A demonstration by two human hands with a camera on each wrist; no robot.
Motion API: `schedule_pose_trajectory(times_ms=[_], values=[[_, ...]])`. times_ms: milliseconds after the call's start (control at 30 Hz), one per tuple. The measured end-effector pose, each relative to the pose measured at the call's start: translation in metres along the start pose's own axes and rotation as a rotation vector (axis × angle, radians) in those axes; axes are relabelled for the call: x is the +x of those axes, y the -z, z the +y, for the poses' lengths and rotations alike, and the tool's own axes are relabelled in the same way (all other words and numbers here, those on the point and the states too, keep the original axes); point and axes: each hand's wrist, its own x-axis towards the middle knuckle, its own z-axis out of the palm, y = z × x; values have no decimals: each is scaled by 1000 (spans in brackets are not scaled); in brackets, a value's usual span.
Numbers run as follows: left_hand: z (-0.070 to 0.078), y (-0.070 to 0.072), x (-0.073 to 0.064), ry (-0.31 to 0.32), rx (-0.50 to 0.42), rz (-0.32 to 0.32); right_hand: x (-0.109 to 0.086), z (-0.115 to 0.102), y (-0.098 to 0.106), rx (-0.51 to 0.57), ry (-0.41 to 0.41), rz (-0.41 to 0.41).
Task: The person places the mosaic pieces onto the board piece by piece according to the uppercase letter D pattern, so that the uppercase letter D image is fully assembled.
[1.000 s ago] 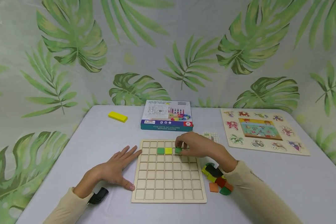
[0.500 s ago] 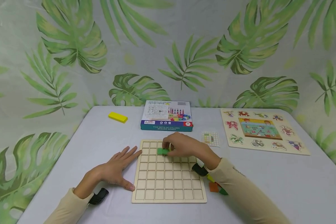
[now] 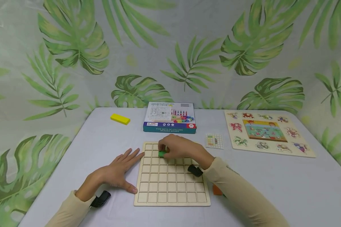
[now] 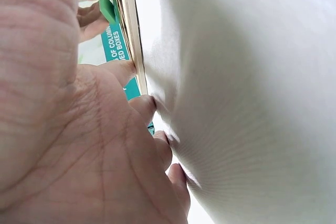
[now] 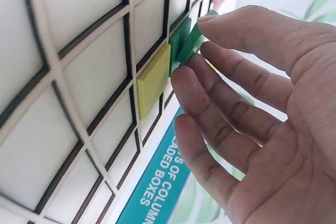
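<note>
My right hand (image 3: 176,146) pinches a green tile (image 5: 192,43) between thumb and fingers, tilted close over the upper rows of the wooden grid board (image 3: 171,186). In the right wrist view, another green tile (image 5: 178,43) lies in the grid right behind the held one, with a yellow tile (image 5: 154,81) beside it. The right hand hides that yellow tile in the head view. My left hand (image 3: 115,171) lies spread with straight fingers on the cloth, its index fingertip and thumb at the board's left edge.
A bead-set box (image 3: 169,126) lies behind the board, and a yellow block (image 3: 120,119) at the back left. To the right are a small pattern card (image 3: 214,141) and a sea-animal puzzle board (image 3: 268,134). An orange tile (image 3: 217,190) shows beside the right sleeve, which covers other loose pieces.
My right hand has moved left along the upper rows, carrying the green tile past the yellow tile to the green one. The pattern card is uncovered. My left hand has stayed put.
</note>
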Motion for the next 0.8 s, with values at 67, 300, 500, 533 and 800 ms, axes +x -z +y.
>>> schedule_pose_trajectory(times_ms=[67,300,500,533,800], values=[[0,0,0,0,4,2,3,0,-1,-4,8,1],[1,1,0,-5,-5,0,12,-3,-4,-30,4,-8],[-1,-1,1,10,-3,-8,20,-5,-9,-55,-18,-3],[-1,-1,1,14,-1,-9,21,-5,-10,-63,-21,0],[-3,-1,1,19,13,-6,26,-7,-13,-116,-74,10]])
